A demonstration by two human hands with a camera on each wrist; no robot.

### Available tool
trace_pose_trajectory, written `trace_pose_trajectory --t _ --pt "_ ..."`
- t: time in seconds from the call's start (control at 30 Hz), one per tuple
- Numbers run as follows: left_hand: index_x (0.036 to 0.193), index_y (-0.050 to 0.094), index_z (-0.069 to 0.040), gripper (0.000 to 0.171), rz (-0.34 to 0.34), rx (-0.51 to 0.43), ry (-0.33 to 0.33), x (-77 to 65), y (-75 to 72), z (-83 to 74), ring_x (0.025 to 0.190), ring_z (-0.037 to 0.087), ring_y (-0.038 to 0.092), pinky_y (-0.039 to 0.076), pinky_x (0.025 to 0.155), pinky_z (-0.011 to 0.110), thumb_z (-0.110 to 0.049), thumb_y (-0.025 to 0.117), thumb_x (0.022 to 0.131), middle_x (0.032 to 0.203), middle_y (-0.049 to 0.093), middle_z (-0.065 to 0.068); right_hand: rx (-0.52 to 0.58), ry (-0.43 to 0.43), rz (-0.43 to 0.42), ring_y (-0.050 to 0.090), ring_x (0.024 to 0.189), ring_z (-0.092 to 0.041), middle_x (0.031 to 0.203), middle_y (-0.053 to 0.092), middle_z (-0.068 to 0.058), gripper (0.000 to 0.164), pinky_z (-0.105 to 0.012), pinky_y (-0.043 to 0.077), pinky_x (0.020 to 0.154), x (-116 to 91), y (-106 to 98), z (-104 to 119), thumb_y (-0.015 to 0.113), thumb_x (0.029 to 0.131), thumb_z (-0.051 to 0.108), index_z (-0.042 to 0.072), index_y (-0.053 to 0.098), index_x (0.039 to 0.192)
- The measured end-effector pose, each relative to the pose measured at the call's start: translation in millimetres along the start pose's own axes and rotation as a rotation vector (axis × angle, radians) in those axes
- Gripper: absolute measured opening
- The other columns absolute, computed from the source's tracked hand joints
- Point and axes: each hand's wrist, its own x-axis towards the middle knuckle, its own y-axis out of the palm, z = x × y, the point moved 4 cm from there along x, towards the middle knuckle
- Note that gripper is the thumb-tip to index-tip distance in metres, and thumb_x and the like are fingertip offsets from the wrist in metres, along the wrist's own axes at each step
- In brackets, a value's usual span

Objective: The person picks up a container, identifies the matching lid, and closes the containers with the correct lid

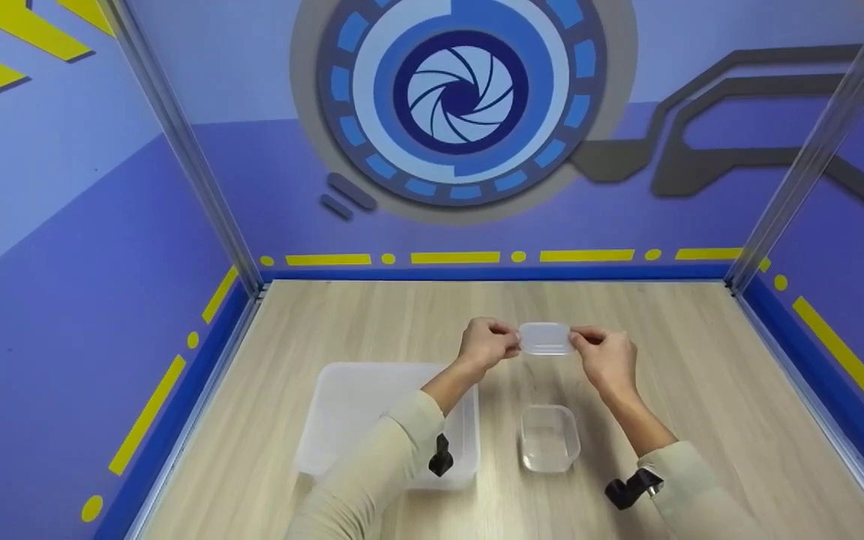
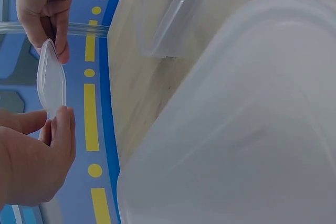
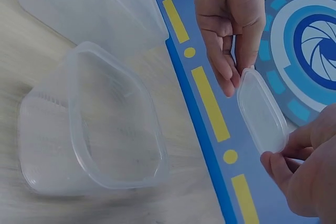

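A small translucent plastic lid (image 1: 545, 339) is held up above the table by both hands, one at each end. My left hand (image 1: 486, 345) pinches its left edge between thumb and fingers, and my right hand (image 1: 607, 360) pinches the right edge. In the right wrist view the lid (image 3: 261, 111) is tilted, with fingertips at two opposite ends. Below and nearer to me stands a small clear plastic container (image 1: 550, 439), its top uncovered. In the right wrist view this container (image 3: 79, 124) looks hollow, with nothing visible inside.
A large translucent plastic box (image 1: 357, 405) sits on the wooden table (image 1: 252, 442) left of the small container, partly hidden by my left forearm. Blue panels with metal corner posts (image 1: 192, 165) enclose the table at the back and sides.
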Motion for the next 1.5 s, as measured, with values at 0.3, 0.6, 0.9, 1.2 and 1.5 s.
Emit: trace_pose_trajectory --t 0.3,0.6,0.9,1.2,1.5 --pt "0.111 0.068 0.009 0.015 0.104 0.063 -0.040 -5.6 1.9 -0.1 0.077 0.020 0.076 0.064 0.071 0.028 0.008 0.069 0.096 0.089 0.074 0.014 -0.092 -0.061 0.031 0.068 0.084 -0.024 0.093 0.078 -0.012 0.009 -0.024 0.048 0.065 3 -5 -2 0.076 0.098 0.009 0.003 0.083 0.099" --pt "0.124 0.062 0.007 0.029 0.265 0.192 -0.060 -11.5 7.3 3.9 0.069 0.017 0.072 0.065 0.076 0.034 0.011 0.067 0.095 0.086 0.075 0.016 -0.135 -0.097 0.192 0.071 0.082 -0.023 0.093 0.077 -0.014 0.011 -0.025 0.053 0.065 2 -8 -10 0.073 0.095 0.000 -0.001 0.080 0.102" --pt "0.119 0.060 0.005 0.027 0.332 0.241 -0.060 -19.6 8.3 6.4 0.067 0.019 0.072 0.065 0.072 0.033 0.012 0.070 0.095 0.085 0.074 0.019 -0.026 -0.008 0.376 0.076 0.083 -0.024 0.102 0.076 -0.024 0.017 -0.030 0.063 0.071 -1 -4 -17 0.068 0.096 -0.009 -0.012 0.075 0.111" --pt "0.114 0.059 0.005 0.026 0.388 0.424 -0.046 -30.8 12.3 9.7 0.070 0.026 0.076 0.065 0.072 0.036 0.009 0.074 0.094 0.083 0.076 0.019 0.033 0.092 0.534 0.073 0.083 -0.023 0.102 0.072 -0.023 0.015 -0.033 0.064 0.072 -8 -2 -25 0.068 0.097 -0.007 -0.013 0.072 0.110" --pt "0.112 0.056 0.008 0.029 0.437 0.513 -0.110 -38.9 18.1 16.6 0.075 0.030 0.079 0.065 0.074 0.038 0.011 0.076 0.091 0.085 0.076 0.026 0.059 0.138 0.649 0.069 0.073 -0.021 0.089 0.067 -0.015 0.010 -0.035 0.064 0.068 -14 4 -36 0.070 0.096 -0.006 -0.011 0.071 0.105"
